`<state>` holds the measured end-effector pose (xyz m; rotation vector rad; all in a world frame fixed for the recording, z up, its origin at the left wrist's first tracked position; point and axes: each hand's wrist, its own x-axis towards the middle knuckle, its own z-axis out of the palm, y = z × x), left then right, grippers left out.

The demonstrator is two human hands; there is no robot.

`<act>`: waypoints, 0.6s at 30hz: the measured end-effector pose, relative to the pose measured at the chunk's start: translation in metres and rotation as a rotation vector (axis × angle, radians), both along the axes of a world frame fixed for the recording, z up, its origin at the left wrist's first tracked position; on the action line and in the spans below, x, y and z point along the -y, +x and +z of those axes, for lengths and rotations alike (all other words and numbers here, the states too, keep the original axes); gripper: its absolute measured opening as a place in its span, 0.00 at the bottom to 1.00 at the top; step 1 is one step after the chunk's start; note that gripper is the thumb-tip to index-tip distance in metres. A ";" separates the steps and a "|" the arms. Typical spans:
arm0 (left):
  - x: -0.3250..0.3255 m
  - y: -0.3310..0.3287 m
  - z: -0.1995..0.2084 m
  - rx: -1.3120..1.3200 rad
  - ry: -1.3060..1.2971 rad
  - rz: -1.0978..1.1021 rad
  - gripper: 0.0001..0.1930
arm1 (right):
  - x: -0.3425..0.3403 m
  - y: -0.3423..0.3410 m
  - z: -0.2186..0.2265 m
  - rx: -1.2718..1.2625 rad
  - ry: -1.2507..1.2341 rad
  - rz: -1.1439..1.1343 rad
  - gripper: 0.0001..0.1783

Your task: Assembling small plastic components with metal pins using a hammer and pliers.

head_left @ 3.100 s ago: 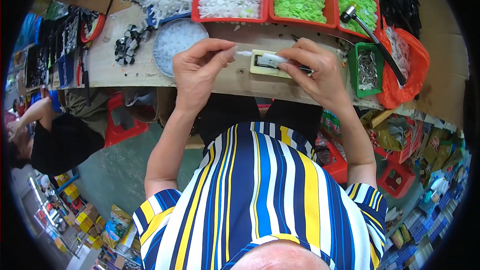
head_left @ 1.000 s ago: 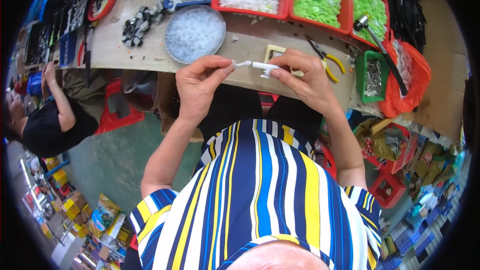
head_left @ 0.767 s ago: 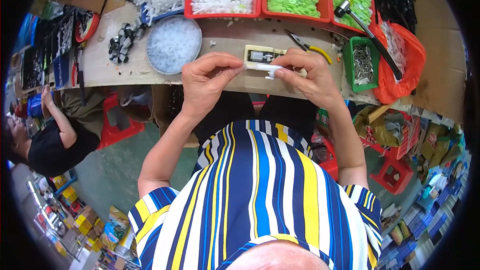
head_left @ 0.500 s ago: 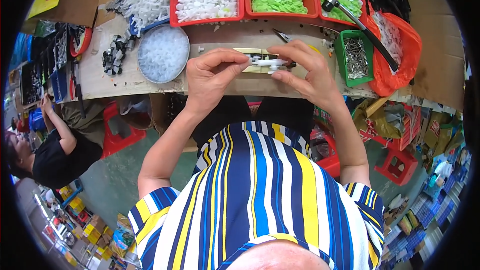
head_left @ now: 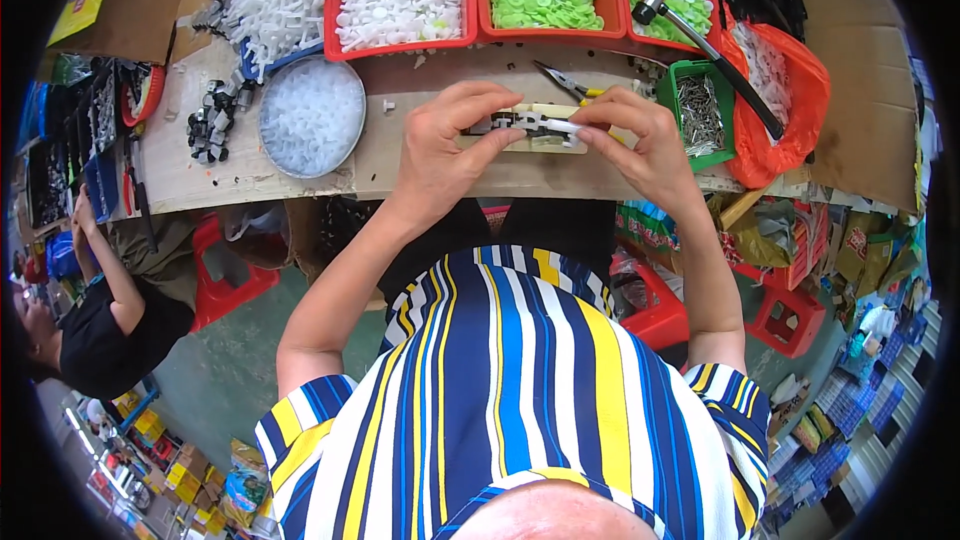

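Between my hands, over the table's front part, lies a cream-coloured block (head_left: 548, 111). Along it runs a slim black part with small white plastic pieces (head_left: 520, 121) on it. My left hand (head_left: 440, 155) has its thumb and index finger closed around the left end of the black part. At the other end, my right hand (head_left: 648, 145) pinches a white plastic piece (head_left: 562, 127) between thumb and fingertips. Whether that piece is joined to the black part I cannot tell. Yellow-handled pliers (head_left: 566, 82) lie just beyond my right fingers.
Red trays (head_left: 470, 38) of white and green plastic pieces line the back. A round metal bowl (head_left: 363, 105) stands left. To the right are a green box (head_left: 728, 155) of metal pins, a hammer (head_left: 735, 75) and a red bag (head_left: 805, 130). Another person (head_left: 110, 330) sits at far left.
Both hands have moved slightly right along with the black part. The right fingers have closed in on the white piece, and more of the pliers shows.
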<state>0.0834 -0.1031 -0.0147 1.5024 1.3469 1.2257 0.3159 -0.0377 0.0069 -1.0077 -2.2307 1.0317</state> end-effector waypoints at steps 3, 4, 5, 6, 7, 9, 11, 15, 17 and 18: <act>-0.003 -0.002 -0.004 -0.106 0.097 0.038 0.14 | -0.009 0.010 -0.003 0.069 -0.070 0.002 0.09; -0.005 -0.004 -0.007 -0.183 0.152 0.032 0.13 | -0.010 0.011 -0.004 0.108 -0.101 0.003 0.09; -0.006 -0.004 -0.009 -0.260 0.208 0.025 0.13 | -0.011 0.012 -0.003 0.104 -0.102 0.002 0.09; -0.006 -0.003 -0.009 -0.264 0.206 0.023 0.13 | -0.012 0.012 -0.002 0.107 -0.081 0.004 0.09; -0.006 -0.001 -0.010 -0.288 0.231 0.029 0.12 | -0.012 0.012 -0.002 0.109 -0.060 0.006 0.09; -0.008 0.002 -0.010 -0.315 0.256 0.031 0.12 | -0.012 0.012 -0.003 0.097 -0.035 0.002 0.09; -0.008 0.005 -0.010 -0.344 0.260 0.024 0.12 | -0.012 0.012 -0.006 0.084 -0.010 -0.004 0.09; -0.012 0.010 -0.012 -0.395 0.275 -0.004 0.12 | -0.013 0.010 -0.013 0.073 0.038 0.042 0.08; -0.013 0.014 -0.014 -0.435 0.288 -0.011 0.12 | -0.013 0.008 -0.014 0.070 0.037 0.051 0.08; -0.013 0.015 -0.015 -0.436 0.286 -0.013 0.12 | -0.012 0.006 -0.015 0.078 0.020 0.052 0.08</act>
